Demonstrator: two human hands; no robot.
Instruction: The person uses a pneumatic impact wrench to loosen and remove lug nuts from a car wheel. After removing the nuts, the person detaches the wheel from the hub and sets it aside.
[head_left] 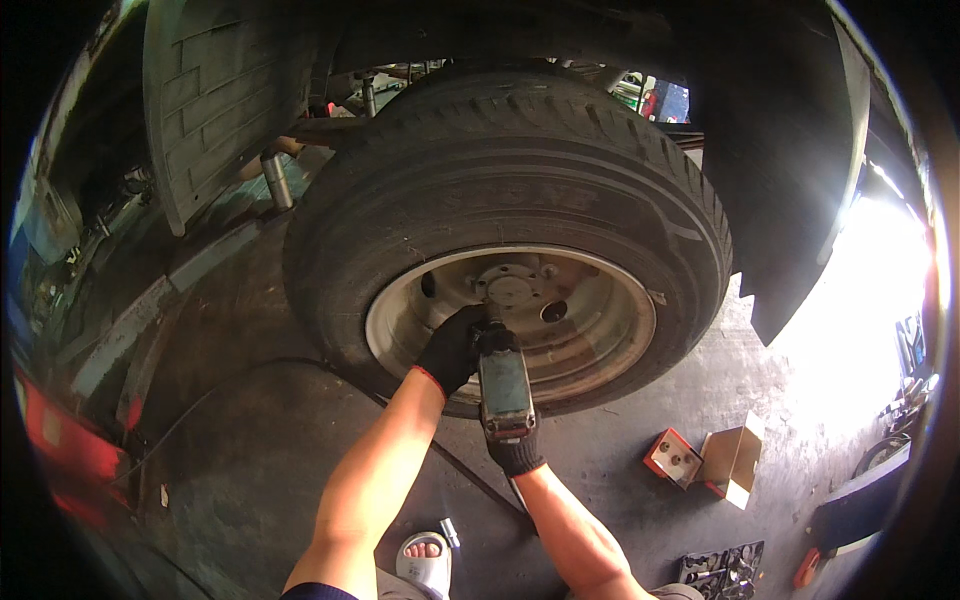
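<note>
In front of me stands a truck-like wheel, its black tire point(440, 190) around a pale, deep-dished steel rim point(638, 340). A worn grey impact wrench point(507, 385) points into the dish, its nose toward the lower part of the wheel centre point(512, 290). My right hand point(516, 454), in a black glove, is wrapped round the wrench's handle below the body. My left hand point(452, 348), also in a black glove with a red cuff edge, closes round the front end of the wrench. The socket tip and the nut it meets are mostly hidden.
An open cardboard box point(732, 462) and a red-edged tray point(672, 458) holding small round parts lie on the floor at right. Nearer are a black tool case point(722, 572) and a metal socket point(450, 532) beside my sandal point(424, 565). A dark hose point(470, 472) crosses the floor.
</note>
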